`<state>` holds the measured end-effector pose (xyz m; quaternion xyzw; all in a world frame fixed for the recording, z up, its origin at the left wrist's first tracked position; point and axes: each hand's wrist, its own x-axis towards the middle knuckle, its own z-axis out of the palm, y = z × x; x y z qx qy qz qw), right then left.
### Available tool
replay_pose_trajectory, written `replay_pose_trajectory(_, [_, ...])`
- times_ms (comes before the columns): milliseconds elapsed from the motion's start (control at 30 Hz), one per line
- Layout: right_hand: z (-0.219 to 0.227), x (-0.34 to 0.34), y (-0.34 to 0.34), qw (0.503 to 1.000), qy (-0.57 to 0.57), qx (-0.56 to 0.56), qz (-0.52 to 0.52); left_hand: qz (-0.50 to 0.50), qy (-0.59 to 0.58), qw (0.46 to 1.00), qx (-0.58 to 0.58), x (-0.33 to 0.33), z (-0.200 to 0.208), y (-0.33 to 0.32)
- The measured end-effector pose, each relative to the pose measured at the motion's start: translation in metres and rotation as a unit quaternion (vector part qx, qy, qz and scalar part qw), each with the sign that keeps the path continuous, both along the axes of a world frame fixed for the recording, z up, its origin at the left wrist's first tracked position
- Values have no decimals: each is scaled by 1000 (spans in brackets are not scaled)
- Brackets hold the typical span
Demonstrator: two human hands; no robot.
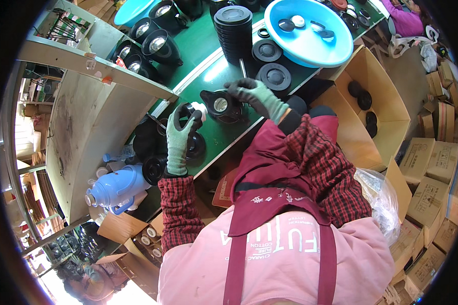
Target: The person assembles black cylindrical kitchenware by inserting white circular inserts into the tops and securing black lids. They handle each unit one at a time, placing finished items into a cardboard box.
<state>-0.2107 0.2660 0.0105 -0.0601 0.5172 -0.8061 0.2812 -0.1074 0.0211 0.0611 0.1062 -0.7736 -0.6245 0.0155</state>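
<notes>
My left hand (179,134), in a grey-green glove with dark fingertips, pinches a small white and black round stopper (199,110) over the near edge of the green table (215,141). Just right of it stands a black jug (222,115) with a spout and a shiny silvery opening. My right hand (258,97), gloved alike, has its bent fingers closed at the jug's right rim. A thin metal rod (242,68) rises just behind that hand; whether the hand touches it I cannot tell. Below my left hand lies a round black part (194,146).
A tall stack of black lids (233,35) and loose black discs (274,76) stand beyond my right hand. A light-blue basin (318,51) holds small round parts. More black jugs (159,44) are at the back left. A blue flask (118,186) and an open carton (387,101) flank me.
</notes>
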Motion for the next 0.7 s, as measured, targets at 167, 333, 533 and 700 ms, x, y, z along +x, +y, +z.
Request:
replay_pose_trajectory(167, [-20, -3, 13, 982, 114, 125, -86, 6, 6, 1000, 25, -6, 13, 12])
replay_pose_trajectory(333, [8, 10, 0, 847, 414, 324, -76, 7, 9, 1000, -2, -6, 8, 7])
replay_pose_trajectory(533, [-4, 9, -5, 836, 437, 318, -96, -7, 45, 992, -117, -2, 6, -1])
replay_pose_trajectory(700, [6, 19, 11, 885, 299, 336, -120, 5, 71, 982, -175, 1, -10, -13])
